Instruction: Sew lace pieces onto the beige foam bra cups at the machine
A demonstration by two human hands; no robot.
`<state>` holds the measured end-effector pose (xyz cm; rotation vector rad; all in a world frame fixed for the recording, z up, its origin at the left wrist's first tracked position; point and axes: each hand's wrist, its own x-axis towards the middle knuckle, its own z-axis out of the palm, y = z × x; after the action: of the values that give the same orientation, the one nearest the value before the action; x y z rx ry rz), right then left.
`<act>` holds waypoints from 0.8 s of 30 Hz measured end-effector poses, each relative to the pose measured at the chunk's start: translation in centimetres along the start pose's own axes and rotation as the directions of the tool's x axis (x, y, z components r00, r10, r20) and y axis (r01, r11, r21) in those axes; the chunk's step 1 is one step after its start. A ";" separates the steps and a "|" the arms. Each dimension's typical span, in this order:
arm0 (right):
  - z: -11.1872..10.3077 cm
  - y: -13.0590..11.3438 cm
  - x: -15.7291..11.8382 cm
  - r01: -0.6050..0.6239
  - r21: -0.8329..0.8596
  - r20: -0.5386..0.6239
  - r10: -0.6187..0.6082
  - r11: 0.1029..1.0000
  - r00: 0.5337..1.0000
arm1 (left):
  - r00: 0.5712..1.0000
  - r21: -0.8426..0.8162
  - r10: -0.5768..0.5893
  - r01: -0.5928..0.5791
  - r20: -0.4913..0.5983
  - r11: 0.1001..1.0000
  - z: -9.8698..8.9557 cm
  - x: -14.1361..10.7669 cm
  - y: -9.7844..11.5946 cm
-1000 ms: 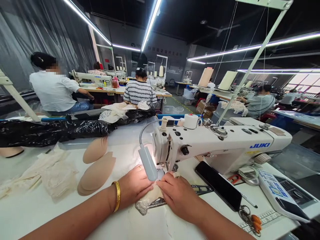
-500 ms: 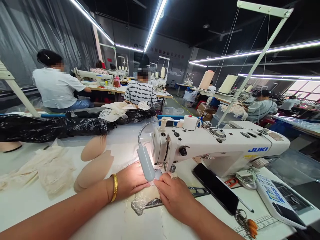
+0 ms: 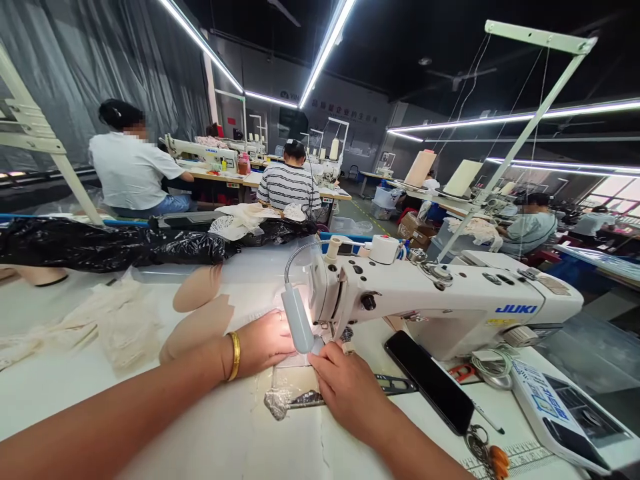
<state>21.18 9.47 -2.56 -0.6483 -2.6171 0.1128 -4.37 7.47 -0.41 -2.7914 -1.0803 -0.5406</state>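
Observation:
A white sewing machine (image 3: 400, 287) stands before me, its needle area lit and partly covered by a small grey lamp (image 3: 299, 321) on a bendy neck. Left of the needle, my left hand (image 3: 265, 341) lies flat on pale fabric (image 3: 295, 361), fingers stretched toward the machine and their tips behind the lamp. My right hand (image 3: 347, 387) is closed, thumb and forefinger pinched at the near edge of that fabric, just in front of the needle area. Beneath it is a clear-taped plate (image 3: 295, 390) on the table. The needle and presser foot are mostly hidden.
Beige oval pads (image 3: 197, 327) and cream lace fabric (image 3: 125, 327) lie to the left. A black plastic bag (image 3: 115, 243) runs along the back edge. A phone (image 3: 430, 380), a pen, keys (image 3: 477, 440) and a white box (image 3: 555, 407) are at right. Co-workers sit beyond.
The camera view has tilted and turned slightly left. Both hands stay beside the needle, with the left slightly farther forward. More pale fabric shows between them.

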 end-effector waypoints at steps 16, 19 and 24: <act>-1.6 -5.4 0.9 -0.387 0.903 0.298 0.375 0.189 0.878 | 0.837 -0.578 -0.525 0.354 -0.154 0.735 -2.0 -4.4 12.4; -1.2 -8.4 0.3 -0.340 0.939 0.282 0.458 0.047 0.843 | 0.637 -0.916 -0.676 0.373 0.370 -0.150 -1.8 -5.1 17.8; 0.6 -12.2 -2.3 -0.212 0.972 0.113 0.589 0.101 0.800 | 0.223 -0.774 -0.817 -0.262 0.532 -0.576 -2.7 -4.3 19.3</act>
<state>17.53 -2.43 -1.79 -0.7537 -1.4004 1.5719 4.86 -10.18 1.22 0.1053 0.9452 1.5466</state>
